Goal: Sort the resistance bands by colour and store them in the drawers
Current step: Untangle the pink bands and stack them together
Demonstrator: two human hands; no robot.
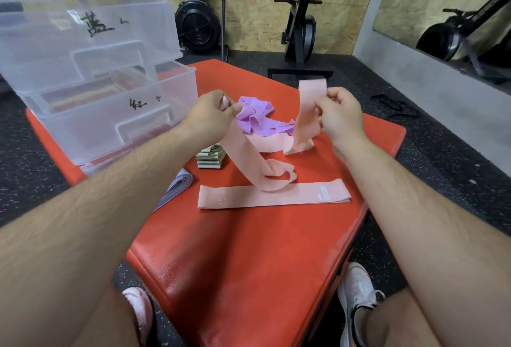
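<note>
My left hand [213, 114] pinches one end of a pink fabric band [243, 158], which droops to the red mat [249, 250] and loops there. My right hand [340, 117] pinches a second pink band [307, 114], holding it upright above the mat. A third pink band [273, 197] lies flat in front of them. Purple bands [257, 120] lie in a loose heap between my hands. Folded green bands [211, 157] are stacked under my left wrist. A grey-blue band [177, 186] lies beside my left forearm. The clear drawer unit [91, 76] stands at the left, its lowest visible drawer [110, 114] pulled open with red and yellowish bands inside.
The mat sits on black speckled floor [442, 139]. Black exercise machines [301, 31] stand by the wooden back wall. A black strap [395, 106] lies on the floor at the right. My two shoes [359, 297] rest at the mat's near edge.
</note>
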